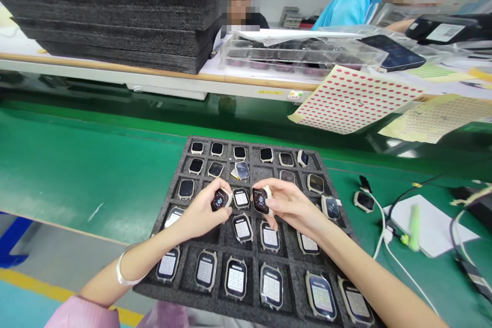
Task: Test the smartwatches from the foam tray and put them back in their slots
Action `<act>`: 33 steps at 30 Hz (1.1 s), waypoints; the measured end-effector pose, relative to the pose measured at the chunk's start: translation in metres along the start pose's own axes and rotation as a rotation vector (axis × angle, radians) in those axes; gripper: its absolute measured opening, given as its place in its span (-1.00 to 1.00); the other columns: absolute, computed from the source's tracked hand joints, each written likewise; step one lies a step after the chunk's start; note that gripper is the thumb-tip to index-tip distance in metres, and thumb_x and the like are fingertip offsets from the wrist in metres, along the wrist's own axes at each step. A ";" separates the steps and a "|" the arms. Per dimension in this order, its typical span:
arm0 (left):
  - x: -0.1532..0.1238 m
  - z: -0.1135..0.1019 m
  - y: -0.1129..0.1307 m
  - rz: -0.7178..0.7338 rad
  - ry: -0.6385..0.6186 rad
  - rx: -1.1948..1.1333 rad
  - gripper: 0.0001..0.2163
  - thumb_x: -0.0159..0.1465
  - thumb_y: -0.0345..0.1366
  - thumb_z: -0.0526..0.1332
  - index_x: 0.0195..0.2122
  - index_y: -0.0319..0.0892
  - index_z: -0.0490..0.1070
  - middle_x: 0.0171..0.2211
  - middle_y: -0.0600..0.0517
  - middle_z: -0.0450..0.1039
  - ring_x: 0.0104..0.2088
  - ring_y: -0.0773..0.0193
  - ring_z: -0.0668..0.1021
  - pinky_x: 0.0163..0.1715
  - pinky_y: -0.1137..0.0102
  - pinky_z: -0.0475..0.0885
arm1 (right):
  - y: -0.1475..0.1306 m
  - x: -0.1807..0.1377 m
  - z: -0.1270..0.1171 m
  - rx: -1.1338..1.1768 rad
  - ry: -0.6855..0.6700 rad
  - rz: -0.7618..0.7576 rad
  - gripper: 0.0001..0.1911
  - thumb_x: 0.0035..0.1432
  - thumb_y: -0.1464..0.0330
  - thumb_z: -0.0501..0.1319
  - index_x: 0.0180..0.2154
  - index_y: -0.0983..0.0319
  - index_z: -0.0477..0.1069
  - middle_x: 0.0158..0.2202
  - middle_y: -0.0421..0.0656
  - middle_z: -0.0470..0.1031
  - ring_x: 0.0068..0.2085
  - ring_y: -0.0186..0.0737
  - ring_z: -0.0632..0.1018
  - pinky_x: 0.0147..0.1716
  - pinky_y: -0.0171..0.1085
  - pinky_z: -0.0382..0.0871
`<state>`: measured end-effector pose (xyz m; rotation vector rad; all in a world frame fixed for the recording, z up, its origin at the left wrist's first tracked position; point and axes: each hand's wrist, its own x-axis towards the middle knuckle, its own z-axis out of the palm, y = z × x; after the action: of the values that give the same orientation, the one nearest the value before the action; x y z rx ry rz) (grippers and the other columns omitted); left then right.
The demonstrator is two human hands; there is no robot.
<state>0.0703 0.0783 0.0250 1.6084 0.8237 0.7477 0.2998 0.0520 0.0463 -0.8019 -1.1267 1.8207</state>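
A black foam tray (pixel 334 204) with several pockets lies on the green belt in front of me, holding several strapless smartwatch bodies. My left hand (pixel 202 212) is closed on one watch body (pixel 220 199) with a dark lit screen. My right hand (pixel 290 205) is closed on a second watch body (pixel 261 200), held face up beside the first. Both hands hover over the tray's middle rows. Watches in the near rows (pixel 236 278) show white screens; those in the far rows (pixel 217 149) are dark.
A watch body (pixel 363 201) on a white cable lies right of the tray, near a white pad (pixel 434 225) and a green pen (pixel 414 219). Stacked black foam sheets (pixel 115 10), clear plastic trays (pixel 300 54) and red-dotted sticker sheets (pixel 353 100) sit beyond. Two people work at the back.
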 end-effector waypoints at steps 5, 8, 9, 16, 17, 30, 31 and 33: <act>-0.001 0.000 -0.001 -0.009 -0.024 -0.030 -0.80 0.13 -0.49 0.14 -0.24 -0.14 0.20 -0.36 0.15 0.21 -0.54 0.45 0.32 -0.48 0.48 0.24 | -0.001 0.000 0.003 -0.022 0.011 -0.009 -0.68 0.10 0.38 0.36 -0.07 0.22 0.48 -0.41 -0.20 0.45 -0.59 -0.38 0.51 -0.61 -0.42 0.44; -0.001 0.000 -0.001 -0.020 -0.023 -0.009 -0.79 0.11 -0.50 0.14 -0.25 -0.14 0.21 -0.37 0.15 0.21 -0.54 0.45 0.30 -0.47 0.48 0.24 | -0.003 0.000 0.005 -0.046 0.019 0.010 -0.70 0.10 0.39 0.35 -0.08 0.23 0.49 -0.44 -0.22 0.44 -0.60 -0.39 0.50 -0.60 -0.42 0.44; -0.001 0.000 -0.002 -0.018 -0.015 -0.007 -0.79 0.10 -0.50 0.14 -0.25 -0.15 0.21 -0.37 0.15 0.21 -0.54 0.45 0.30 -0.47 0.48 0.24 | -0.004 0.000 0.005 -0.052 0.022 0.013 -0.70 0.10 0.39 0.35 -0.08 0.23 0.49 -0.45 -0.22 0.44 -0.60 -0.40 0.50 -0.60 -0.42 0.44; -0.003 -0.001 0.000 0.013 -0.003 -0.012 -0.78 0.10 -0.53 0.12 -0.25 -0.14 0.21 -0.40 0.16 0.18 -0.54 0.45 0.28 -0.49 0.49 0.23 | -0.005 -0.002 0.005 -0.099 0.038 0.038 -0.67 0.10 0.38 0.35 -0.06 0.25 0.47 -0.53 -0.23 0.47 -0.60 -0.36 0.51 -0.58 -0.41 0.44; -0.003 -0.001 0.000 0.014 -0.004 -0.015 -0.78 0.10 -0.53 0.13 -0.25 -0.14 0.21 -0.39 0.16 0.17 -0.54 0.45 0.28 -0.49 0.49 0.23 | -0.005 -0.002 0.005 -0.100 0.040 0.039 -0.66 0.09 0.38 0.35 -0.06 0.26 0.46 -0.54 -0.22 0.47 -0.60 -0.35 0.51 -0.57 -0.41 0.44; -0.002 0.000 0.001 0.008 -0.028 0.004 -0.80 0.13 -0.50 0.14 -0.25 -0.14 0.21 -0.37 0.14 0.20 -0.51 0.43 0.28 -0.47 0.48 0.24 | -0.004 -0.002 0.006 -0.166 0.053 0.037 -0.64 0.10 0.38 0.33 -0.04 0.32 0.44 -0.62 -0.21 0.50 -0.63 -0.32 0.49 -0.59 -0.37 0.41; -0.002 0.000 0.002 0.003 -0.036 0.018 -0.80 0.12 -0.51 0.14 -0.26 -0.14 0.21 -0.38 0.15 0.19 -0.52 0.43 0.28 -0.47 0.48 0.23 | -0.004 -0.002 0.006 -0.173 0.056 0.038 -0.65 0.11 0.38 0.32 -0.04 0.32 0.43 -0.63 -0.21 0.49 -0.63 -0.32 0.49 -0.59 -0.37 0.41; -0.002 0.000 0.002 -0.006 -0.042 0.028 -0.80 0.11 -0.52 0.14 -0.26 -0.15 0.21 -0.39 0.16 0.19 -0.52 0.43 0.27 -0.46 0.48 0.23 | -0.004 -0.002 0.007 -0.184 0.061 0.036 -0.63 0.10 0.38 0.33 -0.04 0.32 0.43 -0.63 -0.22 0.49 -0.63 -0.32 0.49 -0.58 -0.37 0.41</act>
<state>0.0689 0.0763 0.0268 1.6408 0.8114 0.6988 0.2962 0.0482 0.0529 -0.9834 -1.2602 1.7266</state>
